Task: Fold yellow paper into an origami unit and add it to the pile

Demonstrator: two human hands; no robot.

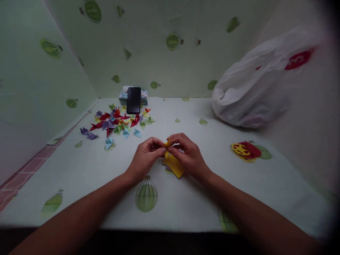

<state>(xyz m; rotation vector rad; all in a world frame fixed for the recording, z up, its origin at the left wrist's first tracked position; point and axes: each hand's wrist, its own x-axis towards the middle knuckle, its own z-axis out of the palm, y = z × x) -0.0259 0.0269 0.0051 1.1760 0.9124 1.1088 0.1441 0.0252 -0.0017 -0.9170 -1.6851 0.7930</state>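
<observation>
A small folded piece of yellow paper (167, 144) is pinched between both my hands, above the middle of the table. My left hand (146, 156) grips its left side with thumb and forefinger. On the other side, my right hand (190, 154) holds it with closed fingers. Just beneath lies a small stack of paper sheets (174, 166), yellow on top, partly covered by my right hand. Many folded paper pieces (117, 122) in red, purple, green, yellow, orange and blue lie heaped at the back left, some looking like little birds.
A dark phone (133, 100) leans upright against a tissue box (144, 97) behind the heap. At the back right sits a large white plastic bag (252, 88). Yellow and red cut-out shapes (243, 149) lie on the right of the balloon-patterned tablecloth (119, 209).
</observation>
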